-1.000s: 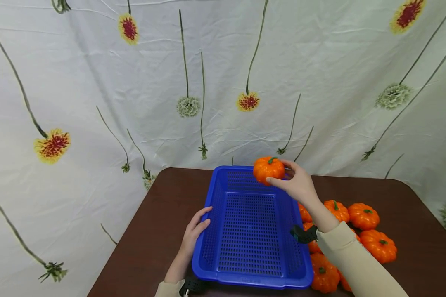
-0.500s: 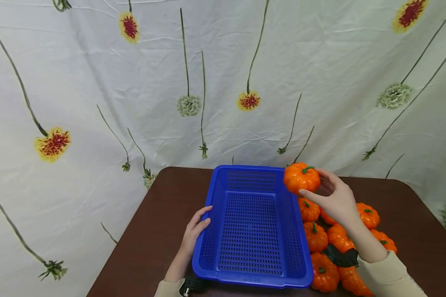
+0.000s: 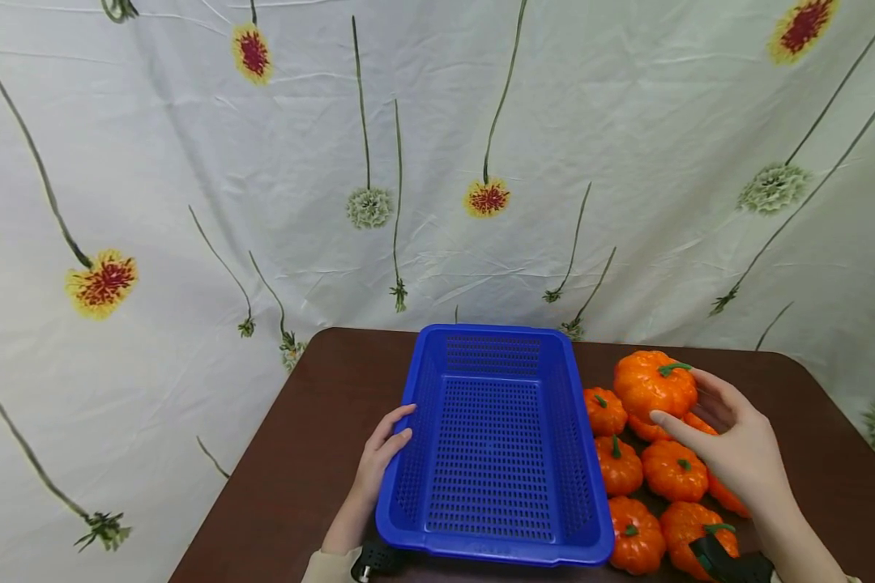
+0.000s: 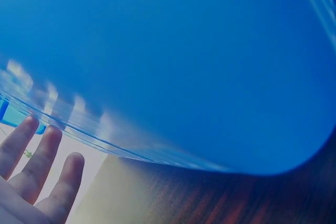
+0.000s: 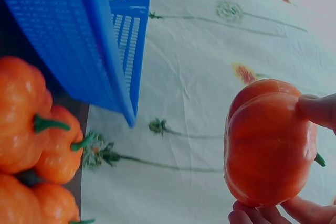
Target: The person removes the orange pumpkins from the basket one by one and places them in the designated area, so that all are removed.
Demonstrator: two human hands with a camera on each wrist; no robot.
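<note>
My right hand (image 3: 744,437) holds a small orange pumpkin (image 3: 655,384) with a green stem, thumb on one side and fingers on the other. In the right wrist view the same pumpkin (image 5: 270,145) shows its ribbed side against the cloth. Below it, several similar pumpkins (image 3: 675,471) are grouped along the basket's right side, some partly covered by the hand. My left hand (image 3: 379,453) rests its fairly straight fingers against the left rim of a blue plastic basket (image 3: 591,551). The left wrist view shows its fingers (image 4: 67,179) by the basket's outer wall (image 4: 210,66).
The basket has slotted walls and a grid floor with nothing lying on it. It stands on a dark brown table (image 3: 262,502) with rounded back corners. A pale floral cloth (image 3: 437,162) hangs right behind the table.
My right hand has carried the pumpkin rightward and down, from over the basket's far right corner to above the grouped pumpkins. The left hand and basket have stayed put.
</note>
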